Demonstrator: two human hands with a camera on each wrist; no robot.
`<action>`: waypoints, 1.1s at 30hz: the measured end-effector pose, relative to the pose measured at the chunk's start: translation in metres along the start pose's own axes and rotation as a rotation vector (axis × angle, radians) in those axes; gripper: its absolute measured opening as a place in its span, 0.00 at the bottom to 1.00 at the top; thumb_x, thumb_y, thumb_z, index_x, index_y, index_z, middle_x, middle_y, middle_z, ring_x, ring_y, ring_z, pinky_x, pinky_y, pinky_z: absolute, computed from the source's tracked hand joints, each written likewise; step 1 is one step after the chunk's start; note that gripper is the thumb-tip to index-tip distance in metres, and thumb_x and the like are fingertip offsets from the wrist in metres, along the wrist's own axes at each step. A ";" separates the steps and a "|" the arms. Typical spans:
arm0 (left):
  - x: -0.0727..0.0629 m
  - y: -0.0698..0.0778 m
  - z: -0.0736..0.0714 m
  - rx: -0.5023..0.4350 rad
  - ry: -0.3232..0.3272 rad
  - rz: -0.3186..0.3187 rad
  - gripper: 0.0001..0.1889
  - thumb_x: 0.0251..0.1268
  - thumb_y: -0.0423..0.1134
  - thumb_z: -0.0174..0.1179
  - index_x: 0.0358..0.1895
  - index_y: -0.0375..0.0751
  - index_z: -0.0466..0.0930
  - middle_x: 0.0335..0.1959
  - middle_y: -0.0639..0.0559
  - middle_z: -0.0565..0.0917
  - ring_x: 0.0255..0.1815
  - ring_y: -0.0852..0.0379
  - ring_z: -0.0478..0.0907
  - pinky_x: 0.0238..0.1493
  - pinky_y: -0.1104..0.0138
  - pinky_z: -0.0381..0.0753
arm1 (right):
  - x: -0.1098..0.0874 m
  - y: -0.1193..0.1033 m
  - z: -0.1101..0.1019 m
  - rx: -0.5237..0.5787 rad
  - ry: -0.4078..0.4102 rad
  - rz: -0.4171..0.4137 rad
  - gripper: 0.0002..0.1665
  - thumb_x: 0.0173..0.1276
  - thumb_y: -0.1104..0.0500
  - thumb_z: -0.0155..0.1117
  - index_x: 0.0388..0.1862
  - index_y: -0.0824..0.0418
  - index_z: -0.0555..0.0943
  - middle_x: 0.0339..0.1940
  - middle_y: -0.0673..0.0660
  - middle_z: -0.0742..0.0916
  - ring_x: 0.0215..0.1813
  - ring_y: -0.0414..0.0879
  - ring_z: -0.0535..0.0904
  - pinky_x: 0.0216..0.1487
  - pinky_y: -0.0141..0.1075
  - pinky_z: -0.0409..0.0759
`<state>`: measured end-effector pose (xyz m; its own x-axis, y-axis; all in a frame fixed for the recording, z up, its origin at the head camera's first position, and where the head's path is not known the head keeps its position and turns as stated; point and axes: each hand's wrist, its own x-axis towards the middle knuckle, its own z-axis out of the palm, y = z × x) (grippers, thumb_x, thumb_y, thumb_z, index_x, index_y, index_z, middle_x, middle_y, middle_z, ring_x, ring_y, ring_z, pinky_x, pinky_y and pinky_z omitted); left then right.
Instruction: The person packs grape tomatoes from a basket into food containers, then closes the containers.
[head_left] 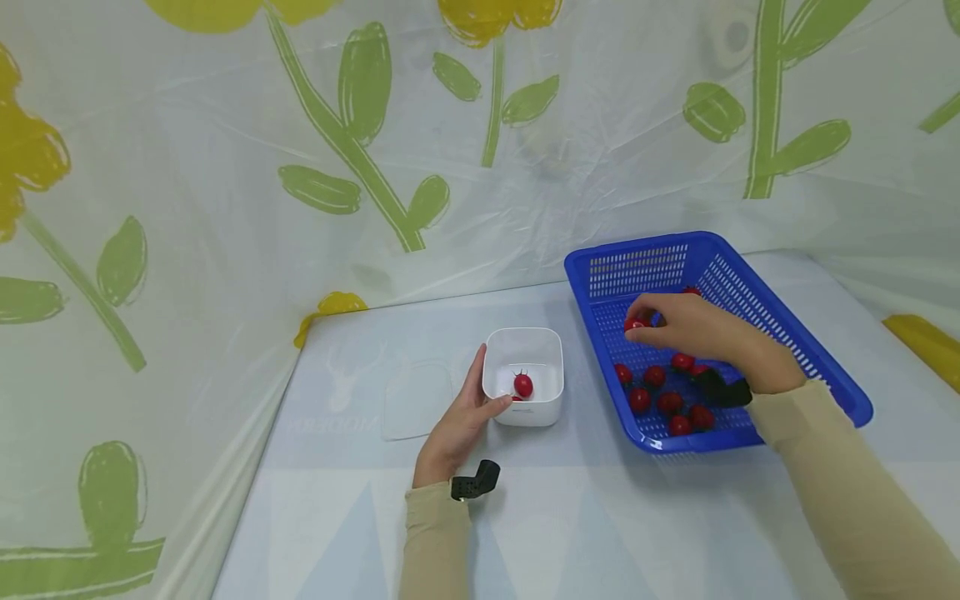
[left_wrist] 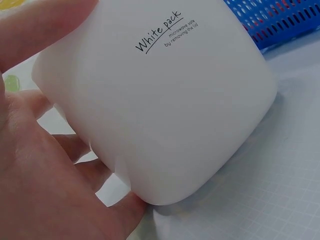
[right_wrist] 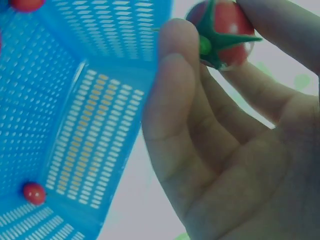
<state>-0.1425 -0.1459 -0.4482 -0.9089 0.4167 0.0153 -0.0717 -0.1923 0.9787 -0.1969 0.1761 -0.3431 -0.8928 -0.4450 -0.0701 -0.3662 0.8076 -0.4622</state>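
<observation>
A cherry tomato [right_wrist: 232, 30] with a green calyx is pinched between the fingertips and thumb of my right hand [head_left: 686, 325], above the left part of the blue basket [head_left: 780, 333]. Several more cherry tomatoes [head_left: 670, 403] lie in the basket, mostly toward its near end. My left hand [head_left: 459, 425] grips a square white container [head_left: 542, 413] by its left side, thumb at the near rim and fingers along the wall. Inside the container sits a cherry tomato [head_left: 523, 385], and part of another red one shows beneath it. Printed lettering marks the container's wall in the left wrist view.
A translucent flat lid [head_left: 417, 400] lies on the table left of the container. The basket stands to the container's right, with a gap between them. Behind the table hangs a flower-printed sheet [head_left: 480, 208]. Each wrist wears a small black camera [head_left: 476, 481].
</observation>
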 end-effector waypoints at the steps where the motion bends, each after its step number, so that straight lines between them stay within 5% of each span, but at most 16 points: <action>1: 0.000 0.000 0.000 0.003 0.000 -0.002 0.47 0.57 0.37 0.59 0.70 0.58 0.34 0.71 0.57 0.36 0.70 0.52 0.32 0.65 0.51 0.36 | -0.001 -0.003 0.000 0.006 0.013 0.000 0.24 0.59 0.40 0.57 0.45 0.56 0.76 0.37 0.52 0.81 0.36 0.44 0.75 0.38 0.40 0.77; 17: 0.000 -0.004 -0.001 -0.001 -0.004 0.015 0.44 0.60 0.29 0.53 0.71 0.54 0.32 0.71 0.56 0.36 0.70 0.53 0.31 0.65 0.51 0.36 | -0.017 -0.028 0.014 0.337 0.193 0.094 0.31 0.58 0.37 0.56 0.55 0.53 0.70 0.43 0.55 0.80 0.39 0.49 0.78 0.39 0.44 0.78; 28: 0.001 0.002 -0.001 0.024 0.000 0.009 0.46 0.58 0.34 0.58 0.71 0.54 0.34 0.71 0.58 0.36 0.70 0.53 0.30 0.65 0.51 0.37 | -0.027 -0.049 0.032 0.506 0.376 0.119 0.28 0.60 0.38 0.53 0.60 0.41 0.69 0.41 0.53 0.82 0.35 0.46 0.79 0.38 0.39 0.76; 33: 0.001 0.001 -0.001 0.026 -0.013 0.014 0.44 0.60 0.32 0.54 0.71 0.55 0.33 0.71 0.59 0.36 0.70 0.54 0.29 0.65 0.52 0.37 | -0.027 -0.056 0.041 0.673 0.424 0.140 0.27 0.59 0.38 0.54 0.57 0.41 0.71 0.42 0.57 0.82 0.39 0.51 0.77 0.37 0.37 0.76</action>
<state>-0.1440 -0.1470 -0.4471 -0.9042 0.4260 0.0316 -0.0481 -0.1752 0.9834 -0.1416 0.1268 -0.3511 -0.9917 -0.0633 0.1119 -0.1276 0.3788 -0.9166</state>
